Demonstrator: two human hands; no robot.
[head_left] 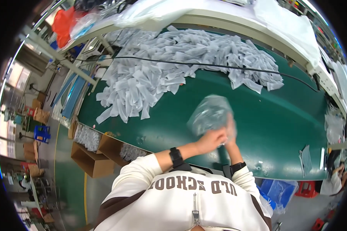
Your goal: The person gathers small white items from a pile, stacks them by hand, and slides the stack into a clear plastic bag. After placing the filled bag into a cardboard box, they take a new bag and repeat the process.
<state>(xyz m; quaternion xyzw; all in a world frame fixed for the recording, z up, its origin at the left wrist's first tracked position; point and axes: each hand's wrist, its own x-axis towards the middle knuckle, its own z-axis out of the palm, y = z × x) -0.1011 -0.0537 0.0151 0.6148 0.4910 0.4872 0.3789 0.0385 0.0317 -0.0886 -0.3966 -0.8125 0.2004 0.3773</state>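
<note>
Above the green tabletop [173, 133], a clear plastic bag [210, 111] is puffed out and blurred by motion. My left hand [211, 141] is closed on its near end, with the fingers bunched together. Beside it, my right hand [230, 133] lies along the bag's right side and touches it. Its fingers point away from me and are smeared, so their grip is unclear. Whatever the bag may contain cannot be made out. Across the far part of the table spreads a big heap of whitish translucent packets [158, 69], apart from both hands.
A black cable [196, 64] runs across the heap. Behind it stands a raised shelf [227, 17] with white sheeting. Cardboard boxes [92, 159] are on the floor at left. A red stool [307, 188] and blue plastic [277, 190] sit low right, near another person's arm [338, 169].
</note>
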